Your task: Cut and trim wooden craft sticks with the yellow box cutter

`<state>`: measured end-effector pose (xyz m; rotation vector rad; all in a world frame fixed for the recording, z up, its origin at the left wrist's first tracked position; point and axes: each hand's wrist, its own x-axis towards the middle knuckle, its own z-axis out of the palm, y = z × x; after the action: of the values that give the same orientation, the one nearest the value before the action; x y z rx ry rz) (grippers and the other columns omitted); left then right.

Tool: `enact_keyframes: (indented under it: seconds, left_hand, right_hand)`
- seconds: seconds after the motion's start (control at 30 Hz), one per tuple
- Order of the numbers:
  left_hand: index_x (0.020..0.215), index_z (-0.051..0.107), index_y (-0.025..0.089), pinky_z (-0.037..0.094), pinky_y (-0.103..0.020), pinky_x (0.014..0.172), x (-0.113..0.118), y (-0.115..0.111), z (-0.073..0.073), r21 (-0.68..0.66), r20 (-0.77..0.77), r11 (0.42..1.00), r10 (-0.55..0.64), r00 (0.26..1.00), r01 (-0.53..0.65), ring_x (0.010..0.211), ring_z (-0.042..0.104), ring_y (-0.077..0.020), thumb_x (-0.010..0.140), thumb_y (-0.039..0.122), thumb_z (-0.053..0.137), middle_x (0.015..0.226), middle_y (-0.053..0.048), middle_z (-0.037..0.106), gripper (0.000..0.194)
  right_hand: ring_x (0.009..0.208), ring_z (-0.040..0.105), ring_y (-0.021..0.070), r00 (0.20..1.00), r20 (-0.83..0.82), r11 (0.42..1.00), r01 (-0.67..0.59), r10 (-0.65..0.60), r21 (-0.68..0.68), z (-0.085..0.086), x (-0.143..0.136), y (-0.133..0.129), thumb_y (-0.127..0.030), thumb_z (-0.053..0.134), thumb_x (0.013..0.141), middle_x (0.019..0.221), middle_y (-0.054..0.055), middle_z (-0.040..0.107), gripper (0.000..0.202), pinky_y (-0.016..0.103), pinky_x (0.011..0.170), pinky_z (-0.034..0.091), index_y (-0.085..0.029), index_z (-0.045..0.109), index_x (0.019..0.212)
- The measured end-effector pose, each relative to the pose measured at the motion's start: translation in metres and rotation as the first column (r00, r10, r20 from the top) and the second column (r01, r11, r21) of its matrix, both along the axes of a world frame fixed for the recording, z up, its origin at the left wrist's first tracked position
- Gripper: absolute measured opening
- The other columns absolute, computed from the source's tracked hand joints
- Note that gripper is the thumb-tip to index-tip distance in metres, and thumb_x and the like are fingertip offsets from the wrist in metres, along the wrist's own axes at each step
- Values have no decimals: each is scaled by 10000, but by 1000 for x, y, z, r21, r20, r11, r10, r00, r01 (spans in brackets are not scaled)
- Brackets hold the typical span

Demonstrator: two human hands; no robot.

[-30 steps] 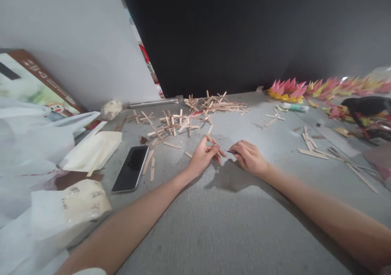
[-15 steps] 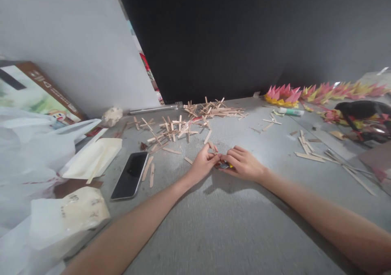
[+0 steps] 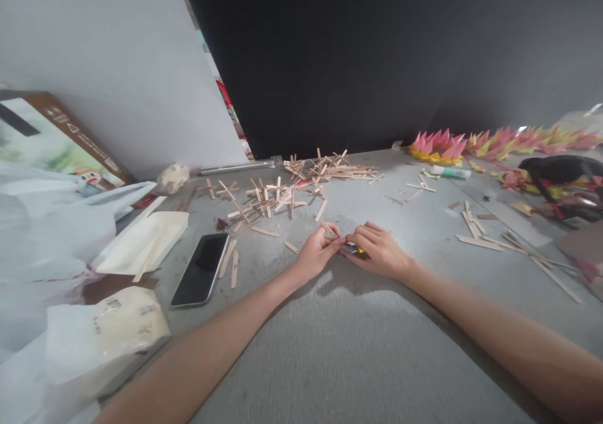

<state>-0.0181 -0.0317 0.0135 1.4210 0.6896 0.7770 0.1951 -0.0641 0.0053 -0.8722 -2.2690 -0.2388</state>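
Observation:
Both hands meet low over the grey table. My left hand (image 3: pixel 318 250) is closed, pinching a wooden craft stick (image 3: pixel 326 226) whose end sticks up past the fingers. Curled over a small silver and yellow object (image 3: pixel 350 248), my right hand (image 3: pixel 377 250) keeps it close to the left fingertips. Most of that object is hidden by the fingers, so its kind does not show. Beyond the hands lies a loose pile of wooden craft sticks (image 3: pixel 346 171), several of them joined in crosses (image 3: pixel 266 196).
Left of my forearm lie a phone (image 3: pixel 200 270), a paper tray (image 3: pixel 164 226) and a white plastic bag (image 3: pixel 51 223). At the right are pink and yellow folded-paper pieces (image 3: pixel 438 147), a glue stick (image 3: pixel 451 172) and loose sticks (image 3: pixel 479 242). A black panel (image 3: pixel 353 59) stands behind.
My hands have shifted very slightly to the right, still together. The stick and the silver and yellow object remain in them.

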Motion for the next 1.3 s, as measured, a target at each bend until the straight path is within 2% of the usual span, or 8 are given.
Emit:
enact_keyframes:
  seconds: [0.17,0.4,0.53,0.63,0.77,0.93,1.13,1.3]
  left_hand:
    - [900,511,216,519,-314,779,1,-3,5,11,24,1000,23,999,-23,767,678,-186,911,737,648,782,-10,680,538]
    - [841,550,205,519,-314,668,2,-3,2,-69,63,997,-22,998,26,622,677,-194,944,797,505,676,-53,713,602]
    - [694,530,205,487,-291,615,-1,2,-1,-92,51,996,3,999,2,553,630,-170,964,723,508,623,-76,704,585]
    - [651,508,207,472,-278,605,-4,4,-3,-107,80,993,-40,996,48,544,617,-160,980,611,531,606,-72,694,522]
    - [684,546,190,472,-267,610,-7,7,-5,-110,154,990,-69,986,87,567,621,-152,979,537,572,608,-57,670,456]
    - [774,546,191,435,-242,564,-8,9,-3,-122,207,991,-33,978,59,550,580,-123,931,477,687,636,-2,627,356]
    - [802,566,188,418,-238,576,-9,10,-2,-92,186,995,-23,982,40,564,556,-113,925,477,721,636,12,599,350]
    - [800,596,173,409,-242,578,-8,6,2,-46,99,996,-74,992,79,557,539,-106,934,509,718,635,12,591,382]
  right_hand:
    - [744,620,207,999,26,1000,-22,22,13,-5,4,2,-258,500,1083,830,59,672,177,365,718,441,-193,654,1142]
    - [741,588,207,997,-63,999,39,-40,-22,-4,5,1,-177,512,1046,871,68,690,167,350,715,463,-188,644,1147]
    - [769,599,215,995,-89,998,49,-53,-50,-8,7,3,-172,528,1047,902,70,704,171,351,729,470,-194,630,1183]
    - [775,608,214,992,-109,997,53,-60,-60,-10,8,4,-190,530,1063,911,70,710,170,347,730,468,-202,629,1201]
    - [779,610,211,992,-118,998,33,-40,-55,-11,9,4,-205,540,1072,916,70,713,168,342,735,472,-199,630,1215]
    - [787,617,211,990,-142,998,12,-21,-60,-13,10,4,-205,562,1065,905,62,709,203,333,730,480,-200,618,1260]
    - [764,613,213,979,-199,997,21,-36,-77,-13,8,3,-211,576,1061,866,49,694,238,334,711,486,-226,618,1294]
    - [766,627,207,959,-273,993,52,-80,-108,-11,7,1,-234,559,1076,873,37,684,234,334,724,510,-258,606,1304]
